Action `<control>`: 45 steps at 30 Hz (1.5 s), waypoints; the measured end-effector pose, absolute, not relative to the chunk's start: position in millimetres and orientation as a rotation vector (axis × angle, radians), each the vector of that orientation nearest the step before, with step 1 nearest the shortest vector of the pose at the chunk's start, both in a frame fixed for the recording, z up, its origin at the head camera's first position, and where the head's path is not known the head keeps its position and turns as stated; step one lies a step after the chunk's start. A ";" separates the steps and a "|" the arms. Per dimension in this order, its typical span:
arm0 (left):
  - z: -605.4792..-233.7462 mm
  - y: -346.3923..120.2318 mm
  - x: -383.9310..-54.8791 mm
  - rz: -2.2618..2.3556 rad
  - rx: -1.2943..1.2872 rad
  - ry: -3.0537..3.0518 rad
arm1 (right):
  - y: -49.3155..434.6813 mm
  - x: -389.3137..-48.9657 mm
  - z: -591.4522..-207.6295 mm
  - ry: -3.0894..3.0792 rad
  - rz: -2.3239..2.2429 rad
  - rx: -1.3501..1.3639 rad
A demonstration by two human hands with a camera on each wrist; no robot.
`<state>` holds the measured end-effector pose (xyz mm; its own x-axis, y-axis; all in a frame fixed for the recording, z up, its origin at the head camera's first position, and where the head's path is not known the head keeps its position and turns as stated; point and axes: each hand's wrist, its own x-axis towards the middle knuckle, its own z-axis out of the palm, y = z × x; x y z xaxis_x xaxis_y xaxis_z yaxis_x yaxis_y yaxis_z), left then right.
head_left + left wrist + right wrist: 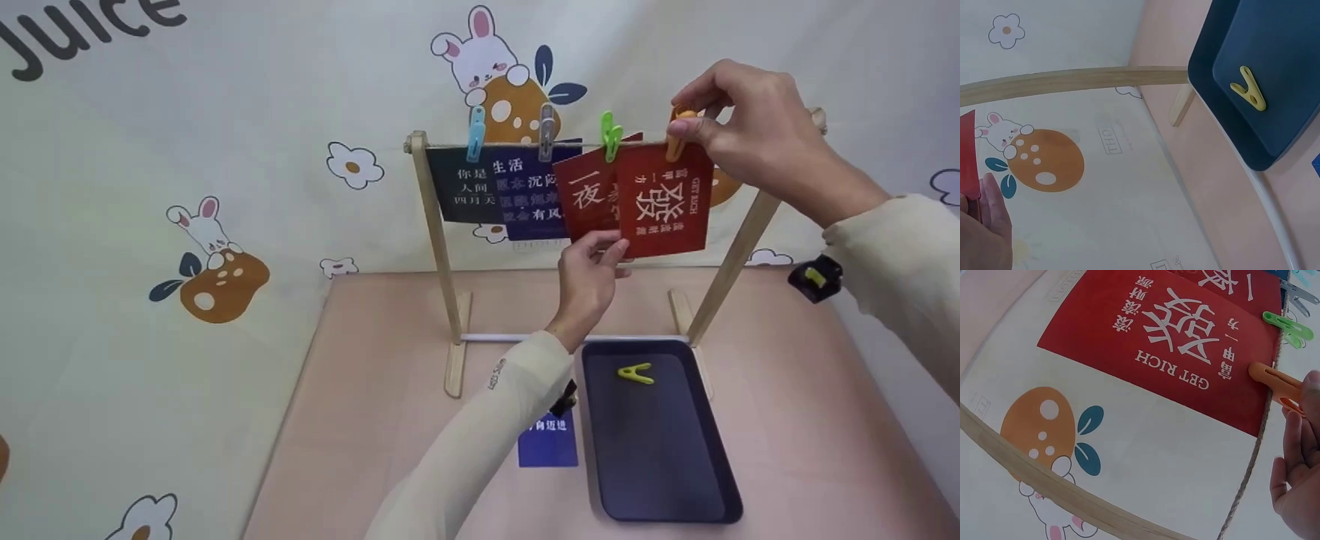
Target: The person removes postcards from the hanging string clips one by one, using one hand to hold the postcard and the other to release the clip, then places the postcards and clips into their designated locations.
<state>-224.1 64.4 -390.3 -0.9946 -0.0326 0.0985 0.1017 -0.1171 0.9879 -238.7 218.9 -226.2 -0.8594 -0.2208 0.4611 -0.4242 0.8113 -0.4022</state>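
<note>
An orange clothespin sits over the rope and the top edge of a red card printed "GET RICH". Its upper end is pinched between the thumb and fingers of my right hand. Lower down, my left hand pinches the same card by its bottom left corner; in the left wrist view only part of that hand and a red edge show. Partly behind this card hangs another red card under a green clothespin.
A dark green card and a blue card hang by light blue and grey clothespins. Wooden posts hold the rope. Below, a dark tray holds a yellow clothespin. Another blue card lies beside it.
</note>
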 end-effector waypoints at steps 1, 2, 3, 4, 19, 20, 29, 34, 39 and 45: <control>-390.4 64.5 -223.8 -2.286 -0.082 -2.022 | 218.1 -238.4 -225.6 -2.594 0.706 0.487; -391.0 64.6 -223.7 -2.293 -0.082 -2.017 | 217.4 -238.0 -225.0 -2.588 0.700 0.492; -391.5 64.5 -223.5 -2.303 -0.083 -2.011 | 216.8 -237.6 -224.4 -2.583 0.695 0.496; -391.9 64.1 -223.2 -2.313 -0.082 -2.006 | 216.0 -237.4 -223.7 -2.578 0.693 0.501; -401.3 55.8 -208.8 -2.393 -0.063 -2.057 | 215.9 -230.8 -217.5 -2.460 0.760 0.507; -400.4 54.9 -206.9 -2.400 -0.066 -2.061 | 216.4 -230.3 -217.7 -2.455 0.765 0.503; -393.9 58.6 -188.0 -2.449 -0.084 -2.045 | 227.3 -220.5 -229.2 -2.396 0.849 0.511; -397.2 53.7 -177.9 -2.451 -0.057 -2.078 | 233.0 -213.6 -241.8 -2.429 0.978 0.489; -406.7 46.5 -171.9 -2.451 -0.024 -2.123 | 237.3 -209.2 -258.6 -2.436 1.150 0.480; -424.3 34.9 -162.9 -2.481 0.072 -2.113 | 231.1 -202.2 -278.7 -2.398 1.319 0.550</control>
<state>-162.9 34.9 -424.3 -0.9920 0.0615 -0.1099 -0.1183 -0.1555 0.9807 -202.2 231.1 -278.7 -0.8640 -0.1657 0.4753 -0.4902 0.4917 -0.7196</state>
